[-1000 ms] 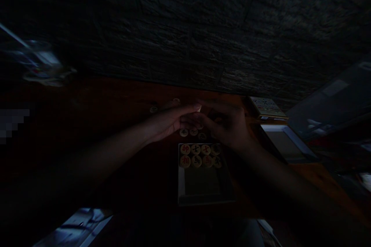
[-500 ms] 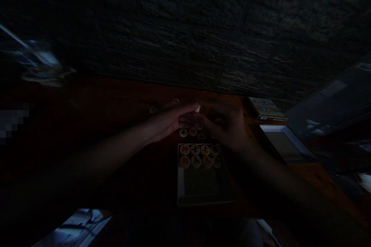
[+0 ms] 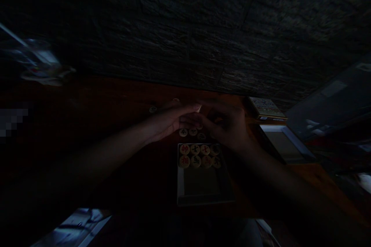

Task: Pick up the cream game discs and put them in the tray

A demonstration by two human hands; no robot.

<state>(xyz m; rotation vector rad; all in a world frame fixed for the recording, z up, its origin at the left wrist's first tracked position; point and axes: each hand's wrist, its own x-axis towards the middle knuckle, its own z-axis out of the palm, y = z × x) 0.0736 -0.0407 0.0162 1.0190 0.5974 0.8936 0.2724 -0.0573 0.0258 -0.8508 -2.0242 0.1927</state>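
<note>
The scene is very dark. My left hand [image 3: 169, 120] and my right hand [image 3: 228, 125] meet over the wooden table [image 3: 116, 100], fingertips touching above a few loose round game pieces [image 3: 191, 132]. A pale piece shows between the fingertips at the top of the left hand. The left fingers lie stretched and pressed together. The right hand is cupped with fingers curled. Just in front of the hands stands a shallow box [image 3: 203, 189] holding two rows of round pieces [image 3: 199, 155] marked with red and black characters.
A box lid [image 3: 285, 144] and a small printed box [image 3: 266, 109] lie to the right. Two more loose pieces [image 3: 153, 109] sit behind the left hand. A clear container [image 3: 40, 63] stands at far left, against a dark stone wall.
</note>
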